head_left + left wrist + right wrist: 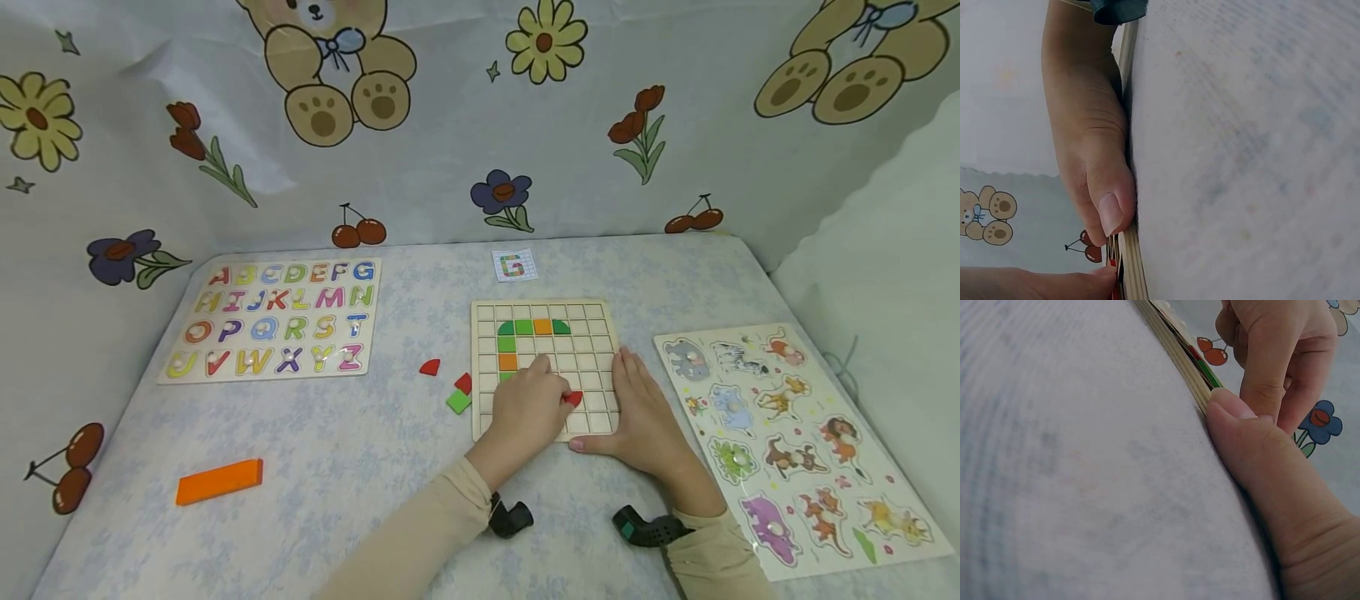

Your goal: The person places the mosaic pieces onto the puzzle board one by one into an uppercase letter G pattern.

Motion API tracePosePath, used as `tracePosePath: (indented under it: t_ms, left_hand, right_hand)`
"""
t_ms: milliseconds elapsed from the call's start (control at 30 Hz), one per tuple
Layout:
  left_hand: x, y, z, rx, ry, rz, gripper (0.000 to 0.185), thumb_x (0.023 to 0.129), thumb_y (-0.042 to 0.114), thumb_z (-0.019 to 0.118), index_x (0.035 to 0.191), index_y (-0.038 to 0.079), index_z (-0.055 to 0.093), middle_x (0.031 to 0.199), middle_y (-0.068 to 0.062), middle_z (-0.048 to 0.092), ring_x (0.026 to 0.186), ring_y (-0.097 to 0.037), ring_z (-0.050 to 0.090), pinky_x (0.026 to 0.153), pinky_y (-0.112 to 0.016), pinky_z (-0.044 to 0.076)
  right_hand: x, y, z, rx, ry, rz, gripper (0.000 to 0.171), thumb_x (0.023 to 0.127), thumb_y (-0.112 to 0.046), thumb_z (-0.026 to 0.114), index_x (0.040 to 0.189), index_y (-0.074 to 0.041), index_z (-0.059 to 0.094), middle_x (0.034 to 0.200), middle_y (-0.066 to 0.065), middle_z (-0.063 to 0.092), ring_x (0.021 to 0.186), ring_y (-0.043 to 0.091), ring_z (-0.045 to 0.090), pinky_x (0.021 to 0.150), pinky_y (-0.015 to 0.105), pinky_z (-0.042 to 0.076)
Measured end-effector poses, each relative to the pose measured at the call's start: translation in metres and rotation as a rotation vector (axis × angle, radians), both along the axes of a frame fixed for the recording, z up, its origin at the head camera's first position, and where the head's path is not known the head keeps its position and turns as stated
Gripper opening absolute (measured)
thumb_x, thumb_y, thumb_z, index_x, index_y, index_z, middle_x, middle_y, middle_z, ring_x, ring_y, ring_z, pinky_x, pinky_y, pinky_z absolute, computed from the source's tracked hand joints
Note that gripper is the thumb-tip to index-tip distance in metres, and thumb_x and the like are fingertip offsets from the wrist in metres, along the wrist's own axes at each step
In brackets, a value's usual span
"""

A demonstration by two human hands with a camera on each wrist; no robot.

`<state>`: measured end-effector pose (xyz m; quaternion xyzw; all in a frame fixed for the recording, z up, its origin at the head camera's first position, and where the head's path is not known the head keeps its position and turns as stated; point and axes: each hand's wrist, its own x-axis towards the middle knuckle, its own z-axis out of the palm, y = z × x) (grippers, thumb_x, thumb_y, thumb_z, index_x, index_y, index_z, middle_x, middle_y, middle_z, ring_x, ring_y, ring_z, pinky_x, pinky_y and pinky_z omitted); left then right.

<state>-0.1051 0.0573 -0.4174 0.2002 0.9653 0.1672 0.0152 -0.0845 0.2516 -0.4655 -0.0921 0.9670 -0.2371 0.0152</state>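
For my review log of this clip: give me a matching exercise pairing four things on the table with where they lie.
Things:
1. alphabet puzzle
2. animal puzzle
3. orange block
4. small G card

Places:
A. far right of the table
B. just beyond the grid board
C. far left, at the back
D. near left, alone on the cloth

Pairs: 1-C, 2-A, 3-D, 4-B

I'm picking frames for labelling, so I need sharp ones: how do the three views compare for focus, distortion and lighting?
Head view: evenly lit, soft shadows, sharp on the grid board and both hands, with wide-angle bending at the edges. Left wrist view: the table cloth fills the frame, blurred; only the thumb is crisp. Right wrist view: likewise soft cloth, with the thumb at the board's edge in focus.
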Motion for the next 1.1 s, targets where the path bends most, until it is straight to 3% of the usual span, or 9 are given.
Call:
tracePosePath:
  t_ms: [133,333,467,767,933,1100]
  left_hand:
    - [0.003,-0.004,0.0,0.034,0.002,-0.009,0.019,0.089,0.033,0.073,0.105,0.024,0.077,0.088,0.004,0.056,0.064,-0.012,0.055,0.047,-0.024,0.036]
    - [0.009,-0.026,0.004,0.092,-0.061,-0.001,0.033,0.091,0.032,0.07,0.122,0.021,0.066,0.098,0.002,0.061,0.058,-0.01,0.05,0.045,-0.022,0.036]
    - [0.01,-0.055,0.008,0.12,-0.096,0.075,0.033,0.092,0.032,0.067,0.124,0.021,0.063,0.102,0.001,0.064,0.059,-0.012,0.05,0.047,-0.024,0.037]
    - [0.006,-0.119,0.01,0.109,-0.206,0.282,0.035,0.088,0.036,0.072,0.115,0.018,0.06,0.087,0.004,0.061,0.057,-0.015,0.048,0.05,-0.03,0.037]
    - [0.007,-0.129,0.003,0.099,-0.259,0.291,0.039,0.086,0.037,0.075,0.114,0.015,0.06,0.085,0.003,0.061,0.061,-0.015,0.05,0.052,-0.029,0.038]
    - [0.008,-0.128,-0.002,0.11,-0.259,0.278,0.037,0.085,0.032,0.078,0.113,0.015,0.063,0.09,0.001,0.065,0.064,-0.014,0.052,0.053,-0.028,0.04]
  right_hand:
    - [0.0,-0.001,0.001,0.007,-0.008,-0.006,0.148,0.058,-0.073,0.081,0.156,0.005,0.003,0.166,0.022,0.0,0.154,0.041,0.003,0.119,0.062,0.016]
    - [0.001,-0.002,0.001,0.022,-0.021,-0.01,0.148,0.059,-0.074,0.08,0.156,0.005,0.002,0.166,0.022,-0.001,0.154,0.041,0.003,0.118,0.062,0.017]
    - [0.0,-0.002,0.001,0.026,-0.023,-0.009,0.149,0.058,-0.075,0.08,0.156,0.005,0.001,0.166,0.022,-0.001,0.154,0.041,0.003,0.118,0.062,0.017]
    - [0.0,-0.001,0.0,0.025,0.0,-0.002,0.15,0.057,-0.075,0.081,0.156,0.005,0.001,0.165,0.023,0.0,0.153,0.042,0.004,0.117,0.063,0.017]
    - [0.0,-0.001,0.0,0.016,0.002,-0.002,0.15,0.057,-0.074,0.081,0.156,0.005,0.001,0.166,0.023,-0.001,0.153,0.042,0.005,0.117,0.063,0.017]
    - [0.0,-0.001,0.0,0.009,0.004,-0.002,0.15,0.056,-0.073,0.082,0.156,0.005,0.001,0.165,0.023,0.0,0.153,0.043,0.005,0.117,0.063,0.017]
